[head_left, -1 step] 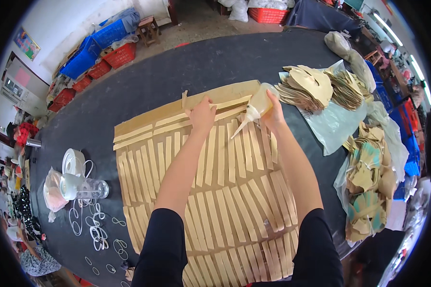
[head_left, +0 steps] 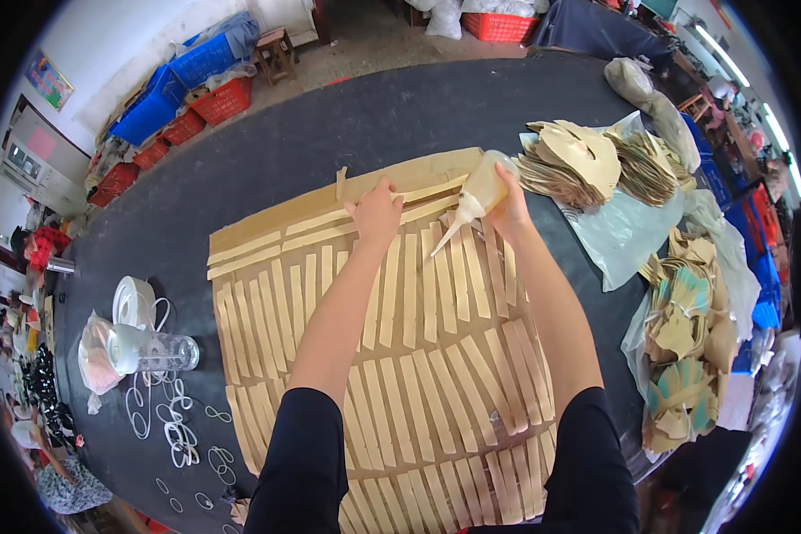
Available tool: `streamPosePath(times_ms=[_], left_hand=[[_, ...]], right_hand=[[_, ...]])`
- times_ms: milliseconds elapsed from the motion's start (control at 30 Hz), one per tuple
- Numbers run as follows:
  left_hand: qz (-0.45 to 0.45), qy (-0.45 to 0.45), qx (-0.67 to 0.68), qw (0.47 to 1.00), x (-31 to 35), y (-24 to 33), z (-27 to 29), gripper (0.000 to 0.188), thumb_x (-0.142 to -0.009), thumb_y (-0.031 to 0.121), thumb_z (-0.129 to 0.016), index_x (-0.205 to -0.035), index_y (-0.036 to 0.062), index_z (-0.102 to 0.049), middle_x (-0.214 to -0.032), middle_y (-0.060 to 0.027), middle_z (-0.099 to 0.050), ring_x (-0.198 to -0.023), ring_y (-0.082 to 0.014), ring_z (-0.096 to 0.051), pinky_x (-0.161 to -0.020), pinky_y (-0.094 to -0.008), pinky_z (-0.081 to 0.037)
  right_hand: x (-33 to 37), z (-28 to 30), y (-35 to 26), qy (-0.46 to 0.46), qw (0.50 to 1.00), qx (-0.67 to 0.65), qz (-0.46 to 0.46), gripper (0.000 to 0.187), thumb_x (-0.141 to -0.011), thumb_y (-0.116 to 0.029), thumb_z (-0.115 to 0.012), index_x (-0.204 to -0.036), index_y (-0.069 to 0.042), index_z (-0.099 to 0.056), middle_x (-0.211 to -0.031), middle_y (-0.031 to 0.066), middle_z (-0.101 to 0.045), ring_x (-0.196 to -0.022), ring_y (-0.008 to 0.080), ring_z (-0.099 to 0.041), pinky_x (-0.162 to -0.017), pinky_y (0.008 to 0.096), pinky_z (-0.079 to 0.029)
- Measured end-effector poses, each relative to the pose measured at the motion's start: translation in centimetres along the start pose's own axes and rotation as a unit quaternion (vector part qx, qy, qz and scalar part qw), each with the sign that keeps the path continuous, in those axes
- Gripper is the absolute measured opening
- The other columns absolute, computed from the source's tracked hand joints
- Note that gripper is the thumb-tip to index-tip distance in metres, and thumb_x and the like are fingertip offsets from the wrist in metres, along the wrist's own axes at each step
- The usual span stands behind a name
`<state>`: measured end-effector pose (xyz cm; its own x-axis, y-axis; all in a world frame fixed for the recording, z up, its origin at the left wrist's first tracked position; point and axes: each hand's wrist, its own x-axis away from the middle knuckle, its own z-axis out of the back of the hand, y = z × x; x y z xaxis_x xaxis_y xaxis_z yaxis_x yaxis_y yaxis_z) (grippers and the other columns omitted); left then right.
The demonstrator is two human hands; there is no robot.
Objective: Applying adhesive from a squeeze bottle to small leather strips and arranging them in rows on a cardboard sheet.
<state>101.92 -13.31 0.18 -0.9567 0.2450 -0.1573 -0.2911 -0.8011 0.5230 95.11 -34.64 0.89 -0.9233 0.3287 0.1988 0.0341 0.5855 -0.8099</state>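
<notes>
My right hand (head_left: 512,212) is closed around a translucent squeeze bottle (head_left: 482,189) with a pale yellowish content. Its long white nozzle slants down and left, the tip just above the upper row of tan strips (head_left: 411,294). Farther left, my left hand (head_left: 376,214) has its fingers curled and pinched at a long tan strip (head_left: 432,190) that lies crosswise near the board's far edge. Several rows of short strips cover the brown cardboard sheet (head_left: 445,165) beneath both hands. My forearms hide some of those strips.
Stacks of tan cut pieces (head_left: 574,165) lie on plastic at the right, with a bundle of tan and green pieces (head_left: 685,329) nearer. On the left are a clear jar (head_left: 173,352), a white tape roll (head_left: 135,303) and loose bands (head_left: 180,436). The dark table (head_left: 329,116) has a curved far edge.
</notes>
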Motion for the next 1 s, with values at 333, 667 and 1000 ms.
streamPosePath(times_ms=[333, 667, 1000], left_hand=[[-0.044, 0.056, -0.054, 0.996, 0.1, -0.2, -3.8, 0.009, -0.08, 0.021, -0.06, -0.084, 0.014, -0.064, -0.096, -0.0026, -0.057, -0.099, -0.0201, -0.047, -0.083, -0.0434, -0.026], [0.011, 0.063, 0.119, 0.991, 8.7, -1.9, 8.0, 0.016, -0.082, 0.022, -0.057, -0.097, 0.0187, -0.063, -0.112, -0.0008, -0.053, -0.109, -0.0214, -0.041, -0.089, -0.0442, -0.025], [0.302, 0.181, 0.038, 0.935, 45.3, -21.1, 32.9, 0.017, -0.081, 0.01, -0.056, -0.097, 0.0099, -0.064, -0.094, -0.0092, -0.062, -0.088, -0.0207, -0.058, -0.077, -0.03, -0.044]], right_hand=[[-1.8, 3.9, -4.2, 0.014, 0.994, -0.103, 0.034, 0.063, -0.076, -0.046, -0.062, -0.121, -0.008, -0.037, -0.108, 0.0155, -0.051, -0.095, 0.0288, -0.055, -0.084, 0.042, -0.046], [16.6, 1.0, -5.9, 0.006, 0.979, -0.204, 0.0, 0.066, -0.08, -0.054, -0.053, -0.127, -0.011, -0.035, -0.128, 0.0193, -0.044, -0.111, 0.033, -0.049, -0.089, 0.0425, -0.043], [40.1, -4.9, 3.9, 0.078, 0.886, -0.398, -0.224, 0.064, -0.082, -0.053, -0.052, -0.13, -0.012, -0.04, -0.132, 0.0131, -0.045, -0.113, 0.0234, -0.05, -0.088, 0.0391, -0.039]])
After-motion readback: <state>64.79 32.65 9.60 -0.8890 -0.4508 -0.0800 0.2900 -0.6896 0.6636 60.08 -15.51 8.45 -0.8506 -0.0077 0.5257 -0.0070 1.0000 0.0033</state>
